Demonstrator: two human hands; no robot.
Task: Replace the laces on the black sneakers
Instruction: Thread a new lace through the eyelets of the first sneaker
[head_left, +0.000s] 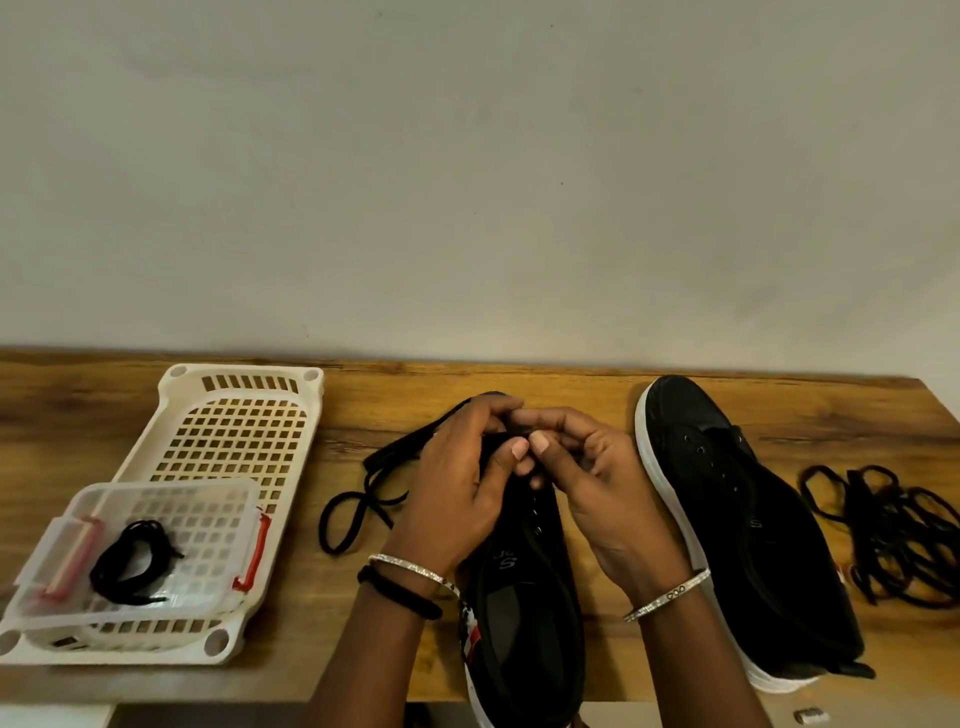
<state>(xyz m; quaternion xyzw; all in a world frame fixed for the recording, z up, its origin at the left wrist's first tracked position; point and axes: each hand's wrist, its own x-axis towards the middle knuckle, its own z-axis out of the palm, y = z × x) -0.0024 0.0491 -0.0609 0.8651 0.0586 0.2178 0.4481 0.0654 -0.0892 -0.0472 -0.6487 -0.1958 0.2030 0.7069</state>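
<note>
Both hands are over the black canvas sneaker (524, 613) at the wooden table's (597, 405) front edge — left hand (457, 483) and right hand (597, 478) pinching a flat black lace (374, 478) at the eyelets. The other white-soled black sneaker (737, 519) sits just right, unlaced.

White basket (176, 431), clear box (78, 519)

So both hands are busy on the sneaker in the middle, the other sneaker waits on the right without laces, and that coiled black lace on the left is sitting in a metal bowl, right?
Not quite: the coiled black lace lies in a clear plastic box, which rests on a white plastic basket, not in a metal bowl. The head view shows it. The rest holds: both hands, left and right, work on the middle sneaker; the right sneaker is unlaced.
</note>
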